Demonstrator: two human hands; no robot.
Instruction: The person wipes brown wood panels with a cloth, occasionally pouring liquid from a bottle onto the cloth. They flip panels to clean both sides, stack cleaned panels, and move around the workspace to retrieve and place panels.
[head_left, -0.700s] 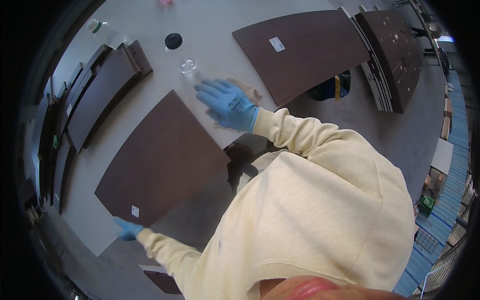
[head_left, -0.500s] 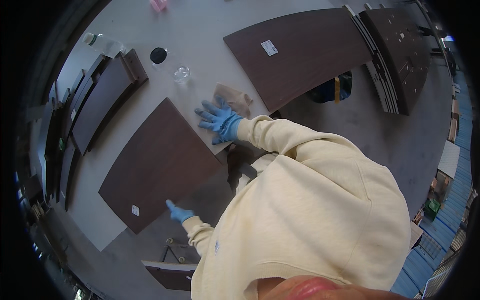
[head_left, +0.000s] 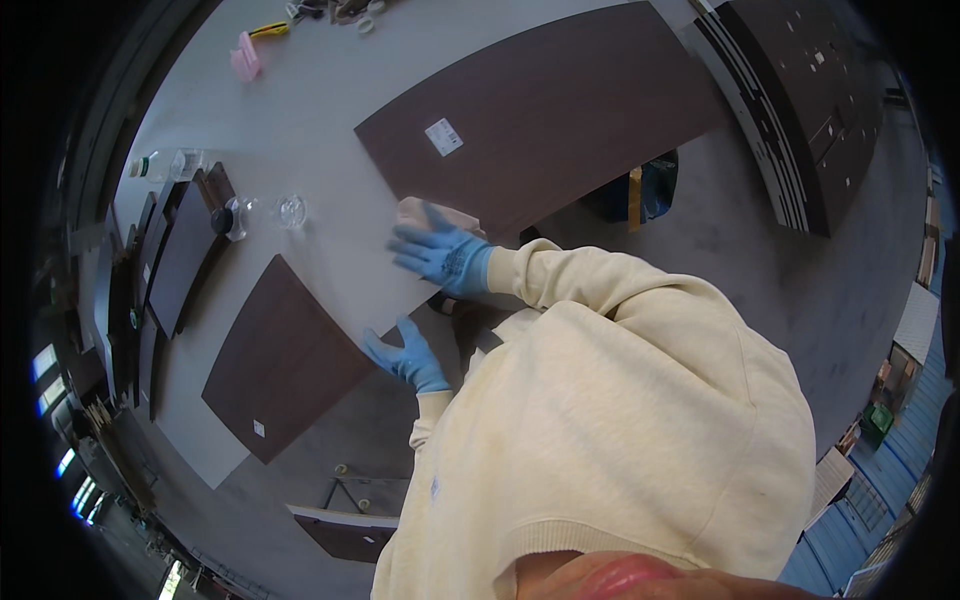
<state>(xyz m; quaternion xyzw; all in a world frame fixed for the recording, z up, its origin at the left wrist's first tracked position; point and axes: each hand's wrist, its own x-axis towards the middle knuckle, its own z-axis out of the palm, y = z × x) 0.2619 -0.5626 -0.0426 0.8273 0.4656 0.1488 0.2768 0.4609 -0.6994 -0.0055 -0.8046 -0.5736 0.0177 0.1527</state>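
My right hand, in a blue glove, lies with fingers spread over a folded beige cloth at the edge of the pale table. Its fingers are slightly blurred, and they cover part of the cloth. My left hand, also blue-gloved, is open and empty by the table's near edge. Its fingertips are close to the corner of a dark brown wooden panel with a small white label. Beyond my right hand lies a larger dark brown panel, also labelled.
Clear plastic bottles stand or lie at the left, beside stacked dark boards. A pink object and a yellow cutter are at the far side. Stacked panels rise at the right. A dark bag sits below the larger panel.
My left hand has moved from the brown panel's near edge rightward and up, toward my right hand. The view has shifted, bringing the yellow cutter in. My right hand stays at the cloth.
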